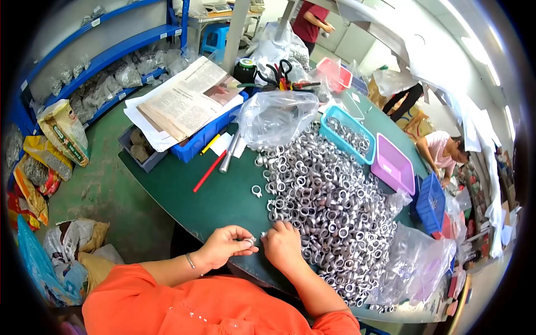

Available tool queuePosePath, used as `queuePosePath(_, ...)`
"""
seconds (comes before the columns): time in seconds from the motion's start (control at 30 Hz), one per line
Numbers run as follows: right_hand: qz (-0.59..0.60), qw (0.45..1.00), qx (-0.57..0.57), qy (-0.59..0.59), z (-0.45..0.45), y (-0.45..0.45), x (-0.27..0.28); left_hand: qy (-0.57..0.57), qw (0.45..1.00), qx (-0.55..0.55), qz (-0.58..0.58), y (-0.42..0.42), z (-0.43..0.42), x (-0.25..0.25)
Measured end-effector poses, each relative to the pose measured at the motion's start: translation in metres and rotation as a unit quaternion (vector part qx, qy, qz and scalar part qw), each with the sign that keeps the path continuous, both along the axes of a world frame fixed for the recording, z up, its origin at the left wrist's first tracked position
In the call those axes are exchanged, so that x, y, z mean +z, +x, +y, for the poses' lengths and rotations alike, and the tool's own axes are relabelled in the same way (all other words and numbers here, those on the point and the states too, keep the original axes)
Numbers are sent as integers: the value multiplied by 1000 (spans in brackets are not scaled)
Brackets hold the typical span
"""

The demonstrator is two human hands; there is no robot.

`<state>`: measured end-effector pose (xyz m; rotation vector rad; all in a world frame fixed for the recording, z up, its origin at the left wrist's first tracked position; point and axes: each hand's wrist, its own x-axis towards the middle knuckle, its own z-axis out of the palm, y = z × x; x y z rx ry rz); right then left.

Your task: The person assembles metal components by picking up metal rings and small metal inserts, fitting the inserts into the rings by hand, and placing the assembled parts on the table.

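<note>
At the table's point(234, 192) near edge, the left hand point(225, 245) pinches one metal ring point(251, 241); the right hand point(282, 244) pinches a small piece point(263, 235), probably another. Beyond: one ring heap point(335, 206), one turquoise basket point(341, 146) of metal pieces point(347, 134), one purple basket point(391, 167).

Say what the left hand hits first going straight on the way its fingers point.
Likely the right hand, just across a small gap from the left hand's fingertips and the small metal part they pinch; depth is unclear.
</note>
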<state>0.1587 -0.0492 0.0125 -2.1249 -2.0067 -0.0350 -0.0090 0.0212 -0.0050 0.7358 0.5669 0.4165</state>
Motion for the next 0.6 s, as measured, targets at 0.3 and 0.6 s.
queuePosePath(0.3, 419, 906, -24, 59, -36, -18, 17, 60, 998, 7, -26, 19, -5, 0)
queuePosePath(0.6, 559, 812, -53, 158, -53, -23, -9, 133, 990, -18, 38, 23, -17, 6)
